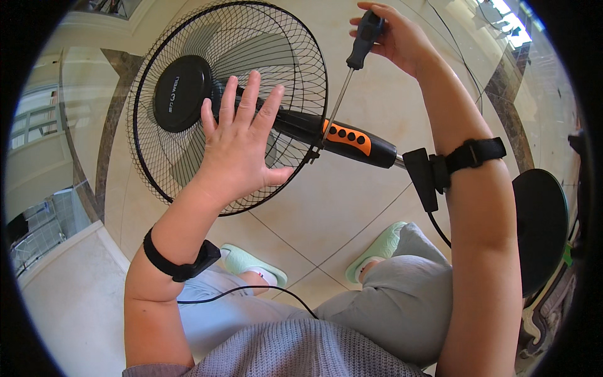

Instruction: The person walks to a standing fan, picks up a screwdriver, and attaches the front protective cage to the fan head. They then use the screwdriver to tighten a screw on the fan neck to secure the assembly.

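A black standing fan lies tipped over in front of me, its round wire grille facing up. My left hand is spread flat over the grille, fingers apart. In my right hand is a screwdriver, gripped by its dark handle. Its long metal shaft slants down to the grille's rim, where a small black clip sits beside the orange button panel. Whether the tip touches a screw there is too small to tell.
The fan's round black base lies at the right, behind my right forearm. A black cable crosses my lap. My feet in pale green slippers rest on the tiled floor. A white surface stands at the lower left.
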`<action>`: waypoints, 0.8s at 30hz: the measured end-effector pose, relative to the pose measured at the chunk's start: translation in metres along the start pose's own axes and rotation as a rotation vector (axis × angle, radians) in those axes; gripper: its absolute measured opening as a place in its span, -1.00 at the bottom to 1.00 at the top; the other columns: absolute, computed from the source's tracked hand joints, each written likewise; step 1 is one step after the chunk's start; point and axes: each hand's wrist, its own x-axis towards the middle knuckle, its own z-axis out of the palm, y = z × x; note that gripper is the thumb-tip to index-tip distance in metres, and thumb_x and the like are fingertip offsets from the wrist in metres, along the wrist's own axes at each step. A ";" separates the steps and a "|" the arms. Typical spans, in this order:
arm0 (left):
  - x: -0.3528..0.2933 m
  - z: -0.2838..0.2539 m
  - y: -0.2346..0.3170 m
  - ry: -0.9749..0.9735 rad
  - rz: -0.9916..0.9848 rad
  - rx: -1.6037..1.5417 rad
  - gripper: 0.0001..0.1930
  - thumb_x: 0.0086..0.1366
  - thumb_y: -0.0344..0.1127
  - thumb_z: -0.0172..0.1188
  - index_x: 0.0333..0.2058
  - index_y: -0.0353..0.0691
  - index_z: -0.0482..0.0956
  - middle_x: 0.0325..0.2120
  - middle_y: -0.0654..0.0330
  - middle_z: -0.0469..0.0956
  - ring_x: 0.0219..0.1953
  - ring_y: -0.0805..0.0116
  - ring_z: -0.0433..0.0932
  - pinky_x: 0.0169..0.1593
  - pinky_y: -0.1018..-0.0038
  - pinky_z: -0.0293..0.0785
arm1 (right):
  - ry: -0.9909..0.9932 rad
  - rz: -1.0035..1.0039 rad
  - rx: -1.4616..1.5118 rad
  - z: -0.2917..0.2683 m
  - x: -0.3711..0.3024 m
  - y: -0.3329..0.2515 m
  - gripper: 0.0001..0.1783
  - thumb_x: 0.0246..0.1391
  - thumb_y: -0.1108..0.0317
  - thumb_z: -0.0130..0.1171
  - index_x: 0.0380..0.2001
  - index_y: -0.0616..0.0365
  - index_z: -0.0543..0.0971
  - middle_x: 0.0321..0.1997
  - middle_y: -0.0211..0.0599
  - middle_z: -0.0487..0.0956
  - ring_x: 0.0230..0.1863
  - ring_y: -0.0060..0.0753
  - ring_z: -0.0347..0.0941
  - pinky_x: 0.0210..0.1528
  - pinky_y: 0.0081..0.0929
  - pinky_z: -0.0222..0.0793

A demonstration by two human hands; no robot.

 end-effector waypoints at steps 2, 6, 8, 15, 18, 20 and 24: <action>-0.001 0.001 -0.001 0.019 0.011 -0.020 0.12 -0.34 0.03 0.39 0.22 0.02 -0.08 0.24 0.01 -0.20 0.26 -0.07 -0.21 0.15 -0.18 -0.25 | -0.085 -0.047 0.028 -0.004 0.000 0.001 -0.72 0.04 0.18 0.00 -0.21 0.06 0.39 -0.32 -0.25 0.51 -0.27 -0.34 0.49 -0.23 -0.38 0.44; -0.004 0.002 0.000 0.034 0.006 -0.025 0.12 -0.36 0.02 0.39 0.21 0.02 -0.05 0.24 0.02 -0.18 0.25 -0.06 -0.18 0.14 -0.18 -0.21 | 0.117 -0.080 -0.349 -0.003 0.003 0.012 -0.63 0.05 0.03 0.03 -0.28 0.12 0.39 -0.27 -0.25 0.50 -0.24 -0.39 0.49 -0.12 -0.46 0.42; -0.004 0.001 -0.001 0.044 0.013 -0.026 0.12 -0.36 0.02 0.39 0.21 0.02 -0.05 0.24 0.02 -0.18 0.25 -0.07 -0.18 0.14 -0.18 -0.20 | 0.156 -0.067 -0.350 -0.004 0.002 0.015 -0.64 0.07 0.05 0.01 -0.26 0.13 0.39 -0.26 -0.25 0.49 -0.23 -0.38 0.48 -0.11 -0.46 0.42; -0.003 0.001 -0.001 0.039 0.006 -0.020 0.12 -0.37 0.02 0.39 0.21 0.03 -0.05 0.24 0.03 -0.16 0.25 -0.06 -0.18 0.14 -0.18 -0.20 | -0.039 -0.077 -0.259 -0.005 0.003 0.008 -0.61 0.09 0.03 -0.05 -0.19 0.12 0.38 -0.23 -0.25 0.46 -0.20 -0.32 0.47 -0.08 -0.41 0.40; -0.005 0.002 0.000 0.043 -0.004 0.007 0.11 -0.36 0.03 0.39 0.21 0.04 -0.04 0.24 0.04 -0.17 0.25 -0.05 -0.18 0.14 -0.18 -0.21 | 0.132 -0.018 -0.439 -0.003 0.004 0.009 -0.59 0.11 0.07 -0.11 -0.10 0.13 0.37 -0.08 -0.19 0.44 -0.14 -0.26 0.46 -0.07 -0.39 0.40; -0.005 0.003 -0.001 0.067 0.013 -0.019 0.11 -0.36 0.03 0.39 0.21 0.03 -0.04 0.24 0.04 -0.17 0.25 -0.04 -0.18 0.14 -0.18 -0.21 | 0.086 -0.018 -0.333 -0.004 0.002 0.008 -0.59 0.12 0.08 -0.11 -0.08 0.13 0.37 -0.04 -0.18 0.43 -0.13 -0.25 0.46 -0.07 -0.39 0.40; -0.005 0.004 0.000 0.073 0.004 -0.027 0.10 -0.35 0.04 0.38 0.21 0.03 -0.04 0.23 0.04 -0.16 0.25 -0.04 -0.17 0.14 -0.19 -0.21 | -0.145 -0.071 -0.055 -0.003 -0.002 0.003 -0.59 0.13 0.08 -0.17 -0.07 0.12 0.37 -0.04 -0.18 0.43 -0.11 -0.28 0.45 -0.08 -0.39 0.41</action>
